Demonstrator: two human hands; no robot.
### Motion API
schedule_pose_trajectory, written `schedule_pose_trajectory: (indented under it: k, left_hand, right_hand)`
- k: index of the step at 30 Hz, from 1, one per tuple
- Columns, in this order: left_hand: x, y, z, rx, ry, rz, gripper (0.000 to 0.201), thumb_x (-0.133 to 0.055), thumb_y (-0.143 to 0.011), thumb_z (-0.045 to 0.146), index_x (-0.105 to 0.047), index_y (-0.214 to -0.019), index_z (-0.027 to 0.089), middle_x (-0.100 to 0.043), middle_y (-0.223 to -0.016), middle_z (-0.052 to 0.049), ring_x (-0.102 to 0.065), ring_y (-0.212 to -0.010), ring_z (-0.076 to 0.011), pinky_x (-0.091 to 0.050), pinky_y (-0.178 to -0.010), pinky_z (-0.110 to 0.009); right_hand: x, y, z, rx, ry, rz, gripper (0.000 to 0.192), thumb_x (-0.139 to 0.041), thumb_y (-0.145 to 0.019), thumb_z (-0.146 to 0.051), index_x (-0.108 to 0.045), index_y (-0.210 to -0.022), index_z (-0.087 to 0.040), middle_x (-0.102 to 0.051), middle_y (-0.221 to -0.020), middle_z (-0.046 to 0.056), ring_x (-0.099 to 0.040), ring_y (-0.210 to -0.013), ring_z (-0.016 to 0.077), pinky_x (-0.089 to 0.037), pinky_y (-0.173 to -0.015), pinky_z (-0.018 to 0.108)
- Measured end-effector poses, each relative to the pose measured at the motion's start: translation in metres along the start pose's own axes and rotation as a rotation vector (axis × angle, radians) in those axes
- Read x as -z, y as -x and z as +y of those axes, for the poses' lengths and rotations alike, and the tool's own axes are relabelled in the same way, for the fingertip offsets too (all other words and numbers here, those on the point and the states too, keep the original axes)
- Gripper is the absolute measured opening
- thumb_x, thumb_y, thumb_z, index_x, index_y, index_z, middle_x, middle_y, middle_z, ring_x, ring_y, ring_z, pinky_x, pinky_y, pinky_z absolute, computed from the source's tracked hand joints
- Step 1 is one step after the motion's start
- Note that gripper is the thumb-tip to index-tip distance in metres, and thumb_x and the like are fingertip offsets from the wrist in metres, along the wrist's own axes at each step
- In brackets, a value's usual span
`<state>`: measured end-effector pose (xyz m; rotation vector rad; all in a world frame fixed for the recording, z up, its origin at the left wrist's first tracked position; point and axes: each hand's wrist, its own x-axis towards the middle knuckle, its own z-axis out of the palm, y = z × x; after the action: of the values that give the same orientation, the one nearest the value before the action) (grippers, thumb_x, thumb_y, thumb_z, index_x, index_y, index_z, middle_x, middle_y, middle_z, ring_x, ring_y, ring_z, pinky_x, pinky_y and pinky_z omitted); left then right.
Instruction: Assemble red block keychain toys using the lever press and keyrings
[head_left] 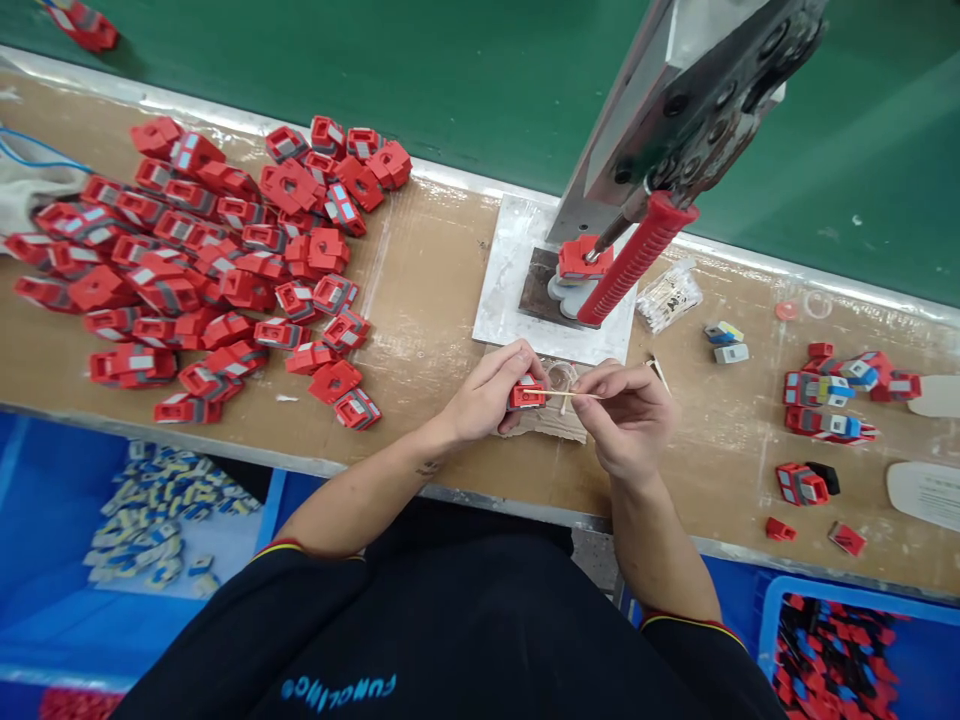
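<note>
Centrally, a red part (528, 396) was found above the near edge of the desk (427, 300), its hollow side facing up. The left hand (499, 388) was closed around it. The right hand (626, 410) had its thumb and fingertips pinched on a thin stick (559, 393), whose far end met the red part; whether it touched the inside could not be determined. Just beyond the stick lay a clear round dish (561, 372), partly hidden.

Behind the hands stood a press with a red handle (637, 260) and a pale metal base plate (504, 265). A second red piece (577, 258) sat in the press, beneath its rod. A clear bag of swabs (670, 297) lay just to the right of the plate.

To the left, a large group of red parts (180, 280) covered the desk. To the right lay a smaller cluster of red, blue and white assemblies (829, 392). Below the desk, a blue bin (45, 570) at left contained white, blue and yellow pieces; a blue tray (862, 592) at right contained red, black and blue ones.
</note>
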<state>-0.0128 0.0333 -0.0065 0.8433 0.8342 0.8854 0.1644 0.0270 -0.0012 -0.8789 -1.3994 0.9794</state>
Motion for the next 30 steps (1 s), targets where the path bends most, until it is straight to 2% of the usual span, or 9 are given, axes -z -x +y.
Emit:
schedule_pose_trajectory:
  k: [6,14,22,30]
  left_hand:
    - [-0.0004,0.0012,0.0014,0.005,-0.026,0.015,0.05,-0.057,-0.098,0.068,-0.055,-0.084,0.02,-0.056,-0.063,0.005,-0.042,-0.032,-0.0053,-0.026,-0.03,-0.019]
    - [0.0,0.0008,-0.0007,0.001,-0.028,0.013,0.047,-0.054,-0.101,0.065,-0.055,-0.085,0.02,-0.054,-0.061,0.005,-0.041,-0.032,-0.0062,-0.026,-0.03,-0.02]
    - [0.0012,0.0001,0.0012,-0.01,-0.011,0.012,0.05,-0.057,-0.098,0.068,-0.053,-0.084,0.02,-0.061,-0.068,0.003,-0.04,-0.032,-0.0049,-0.025,-0.03,-0.02]
    - [0.0039,0.0029,0.001,-0.043,-0.136,0.057,0.052,-0.052,-0.1,0.069,-0.058,-0.086,0.02,-0.055,-0.062,0.004,-0.041,-0.035,-0.006,-0.028,-0.032,-0.02]
  right_hand:
    - [-0.0018,0.0001,-0.0004,0.0,0.015,-0.021,0.02,-0.081,-0.089,-0.021,-0.061,-0.085,-0.025,-0.075,-0.076,-0.001,-0.064,-0.064,0.0141,-0.051,-0.059,0.029]
    - [-0.002,0.0002,0.0005,0.01,0.036,-0.03,0.02,-0.08,-0.089,-0.017,-0.061,-0.084,-0.025,-0.075,-0.076,-0.001,-0.065,-0.065,0.014,-0.052,-0.061,0.029]
    - [0.0034,0.0,0.0003,0.04,0.075,-0.013,0.019,-0.081,-0.087,-0.016,-0.065,-0.087,-0.025,-0.077,-0.078,0.0,-0.07,-0.068,0.0156,-0.055,-0.062,0.03]
    - [0.0062,-0.0029,-0.0005,0.077,0.192,0.019,0.022,-0.081,-0.088,-0.027,-0.061,-0.08,-0.026,-0.073,-0.068,-0.002,-0.069,-0.062,0.0176,-0.055,-0.059,0.033]
